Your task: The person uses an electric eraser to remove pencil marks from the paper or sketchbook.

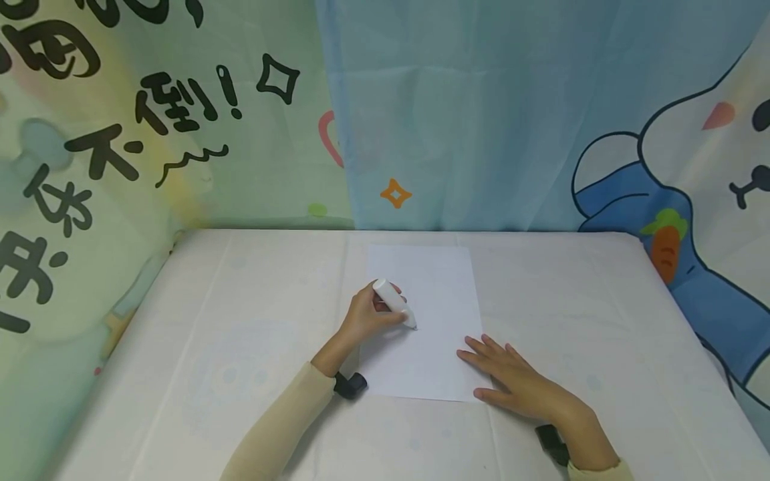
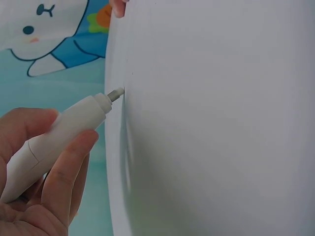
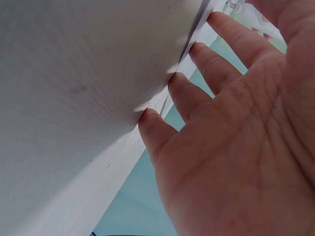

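Observation:
A thick white electric eraser (image 2: pixel 69 130), pen-shaped with a grey sleeve and a small pale tip, is held between the thumb and fingers of my left hand (image 1: pixel 369 314). Its tip meets a white sheet of paper (image 1: pixel 430 361) near the middle, and the body leans up to the left. My right hand (image 1: pixel 517 384) lies at the sheet's lower right, palm down with fingers spread. In the right wrist view its fingertips (image 3: pixel 179 81) touch the surface along the paper's edge. No marks on the sheet can be made out in the head view.
The paper lies on a table with a white cloth (image 1: pixel 259 287). Behind it hangs a printed curtain (image 1: pixel 457 120) with large characters on the left and a cartoon animal on the right. A dark camera band (image 1: pixel 351 385) sits on the left wrist, another (image 1: pixel 552 444) on the right.

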Available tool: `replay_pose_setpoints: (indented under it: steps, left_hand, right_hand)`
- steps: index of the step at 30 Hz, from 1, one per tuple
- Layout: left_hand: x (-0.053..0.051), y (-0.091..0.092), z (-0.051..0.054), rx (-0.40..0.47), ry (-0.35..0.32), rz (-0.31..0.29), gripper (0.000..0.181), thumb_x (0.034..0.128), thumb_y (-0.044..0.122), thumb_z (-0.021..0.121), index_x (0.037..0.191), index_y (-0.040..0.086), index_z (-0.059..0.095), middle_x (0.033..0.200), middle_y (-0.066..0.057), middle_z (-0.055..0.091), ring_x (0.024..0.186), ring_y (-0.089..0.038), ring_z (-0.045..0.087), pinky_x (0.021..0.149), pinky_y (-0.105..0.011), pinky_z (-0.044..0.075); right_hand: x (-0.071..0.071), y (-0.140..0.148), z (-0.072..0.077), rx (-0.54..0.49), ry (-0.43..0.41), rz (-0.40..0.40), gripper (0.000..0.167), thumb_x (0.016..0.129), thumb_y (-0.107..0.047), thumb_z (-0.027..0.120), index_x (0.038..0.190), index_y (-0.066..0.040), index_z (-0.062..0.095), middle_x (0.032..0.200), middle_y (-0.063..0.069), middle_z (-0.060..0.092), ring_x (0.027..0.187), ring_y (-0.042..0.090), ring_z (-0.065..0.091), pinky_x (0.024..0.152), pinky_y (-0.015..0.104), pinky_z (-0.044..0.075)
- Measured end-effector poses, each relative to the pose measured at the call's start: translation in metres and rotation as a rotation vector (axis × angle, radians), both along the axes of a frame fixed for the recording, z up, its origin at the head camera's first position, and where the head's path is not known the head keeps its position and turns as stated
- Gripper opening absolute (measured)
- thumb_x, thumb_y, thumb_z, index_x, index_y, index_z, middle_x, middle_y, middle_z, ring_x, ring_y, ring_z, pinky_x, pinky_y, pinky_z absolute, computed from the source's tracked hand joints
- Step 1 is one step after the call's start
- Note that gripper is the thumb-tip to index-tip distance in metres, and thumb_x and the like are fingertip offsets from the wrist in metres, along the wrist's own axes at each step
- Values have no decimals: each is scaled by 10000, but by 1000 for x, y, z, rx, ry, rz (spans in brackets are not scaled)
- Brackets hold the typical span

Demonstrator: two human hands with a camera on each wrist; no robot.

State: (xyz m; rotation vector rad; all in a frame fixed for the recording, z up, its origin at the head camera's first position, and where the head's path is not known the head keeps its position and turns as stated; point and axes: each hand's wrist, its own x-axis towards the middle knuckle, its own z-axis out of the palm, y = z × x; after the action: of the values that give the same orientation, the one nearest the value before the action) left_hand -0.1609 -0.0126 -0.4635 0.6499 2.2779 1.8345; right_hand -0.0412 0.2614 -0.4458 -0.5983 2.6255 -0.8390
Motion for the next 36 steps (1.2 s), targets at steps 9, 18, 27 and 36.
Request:
replay_pose_setpoints:
  steps: [9,18,27,36]
  left_hand:
    - [4,4,12,-38,2,-1,360,786,-106,725,1100,-119,551,1075,-288,653,1004,-409,657,864,-331,573]
    - [17,6,38,-33,13,-7,310,783,-131,708,1055,-119,560,1044,-293,659,978,-417,661,859,-354,576]
    - [17,7,36,-28,-11,-15,329,788,-117,714,1075,-130,554,1065,-299,657,987,-418,659,868,-344,573]
    - [10,8,21,-21,-4,-7,339,790,-86,731,1082,-109,561,1069,-279,662,984,-397,666,869,-362,574]
  right_hand:
    - [0,1,-2,-11,32,15,612,927,-329,643,1442,-59,451,1541,229,319,1425,483,177,1106,709,95]
    - [-1,2,0,-9,14,11,617,928,-337,641,1445,-61,448,1547,222,313,1424,491,172,1106,712,92]
    - [-1,1,-1,-27,25,14,610,928,-321,644,1440,-51,452,1543,239,306,1419,500,169,1105,712,83]
    - [0,0,0,-24,25,9,612,926,-328,646,1443,-63,453,1546,227,309,1423,494,168,1108,709,85]
